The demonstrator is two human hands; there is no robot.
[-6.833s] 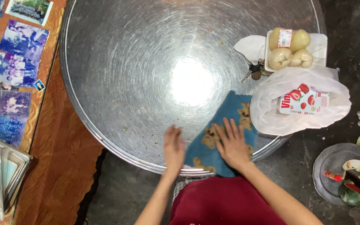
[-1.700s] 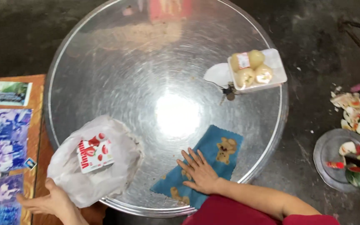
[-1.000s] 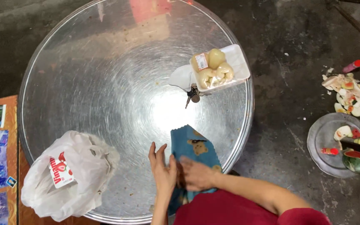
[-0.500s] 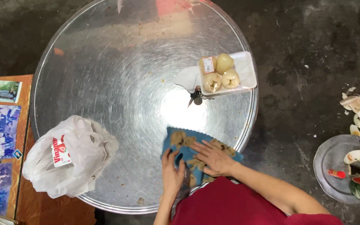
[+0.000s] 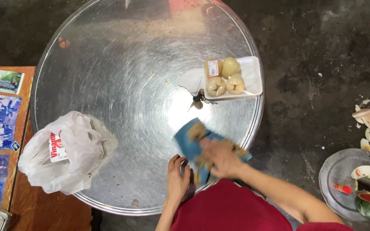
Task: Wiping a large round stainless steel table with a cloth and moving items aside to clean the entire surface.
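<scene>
Lower centre: right hand (image 5: 221,157), fingers flat, presses blue cloth (image 5: 192,141) onto round metal table (image 5: 120,72) for wiping; left hand (image 5: 178,177) rests open alongside, steadying.

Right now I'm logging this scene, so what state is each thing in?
blue cloth: bunched, motion-blurred, under the right hand
left hand: flat on the round metal table, empty
white plastic bag: open, a carton inside
foam tray: holding four pale fruits
keys: lying beside the tray
small metal plate: on the floor, holding fruit scraps
</scene>
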